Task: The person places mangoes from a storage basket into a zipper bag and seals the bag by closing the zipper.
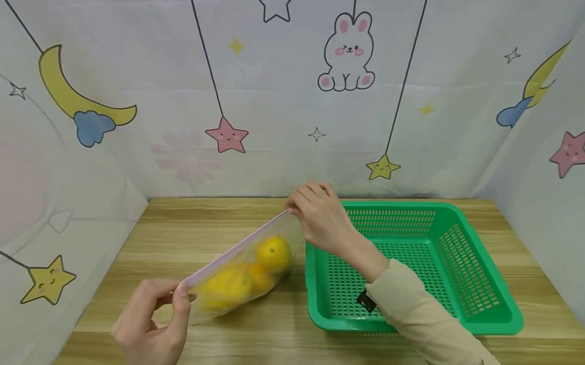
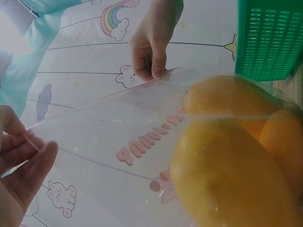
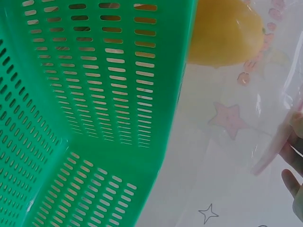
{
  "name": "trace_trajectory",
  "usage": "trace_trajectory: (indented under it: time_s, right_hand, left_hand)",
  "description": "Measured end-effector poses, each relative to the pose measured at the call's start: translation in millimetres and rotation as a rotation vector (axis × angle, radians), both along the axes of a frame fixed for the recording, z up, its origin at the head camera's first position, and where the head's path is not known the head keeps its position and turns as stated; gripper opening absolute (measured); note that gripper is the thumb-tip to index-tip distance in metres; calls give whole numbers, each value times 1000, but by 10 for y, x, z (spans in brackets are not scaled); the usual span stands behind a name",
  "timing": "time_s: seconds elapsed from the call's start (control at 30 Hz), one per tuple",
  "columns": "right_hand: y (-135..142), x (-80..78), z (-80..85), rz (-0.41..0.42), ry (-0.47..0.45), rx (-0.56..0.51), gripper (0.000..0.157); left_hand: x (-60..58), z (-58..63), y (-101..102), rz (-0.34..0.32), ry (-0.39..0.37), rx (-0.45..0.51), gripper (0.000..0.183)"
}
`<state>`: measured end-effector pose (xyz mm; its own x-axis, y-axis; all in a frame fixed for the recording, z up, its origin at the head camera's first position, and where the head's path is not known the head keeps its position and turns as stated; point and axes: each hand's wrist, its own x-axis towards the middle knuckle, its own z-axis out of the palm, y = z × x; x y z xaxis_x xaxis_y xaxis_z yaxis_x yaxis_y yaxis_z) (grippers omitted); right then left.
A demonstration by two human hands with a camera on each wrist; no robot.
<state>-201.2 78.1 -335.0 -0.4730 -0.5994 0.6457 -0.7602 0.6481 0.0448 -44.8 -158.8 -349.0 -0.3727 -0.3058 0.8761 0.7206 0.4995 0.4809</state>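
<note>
A clear zip bag (image 1: 290,232) with a pink top strip holds several yellow-orange fruits (image 1: 274,253) that look like lemons or oranges. My left hand (image 1: 153,321) pinches the near left end of the strip between thumb and fingers. At the far right end, my right hand (image 1: 320,217) grips the other corner, with the strip stretched straight between both hands. Pink lettering on the bag's film shows in the left wrist view, where the fruits (image 2: 227,175) bulge at the bottom. The right fingers (image 3: 296,130) appear at the edge of the right wrist view, on the pink strip.
A green slotted plastic basket (image 1: 506,309) stands right of the bag, under my right forearm. A small black piece (image 1: 365,301) shows in it beside the sleeve. The wood-grain table (image 1: 244,345) meets a cartoon-printed curtain (image 1: 278,82) at the back and sides.
</note>
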Motion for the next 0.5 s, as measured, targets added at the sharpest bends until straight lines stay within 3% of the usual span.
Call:
trace_trajectory:
  time_s: [0.5]
  right_hand:
    - [66, -31, -16, -29, -42, 9, 7]
  left_hand:
    - [23, 9, -10, 9, -28, -2, 11]
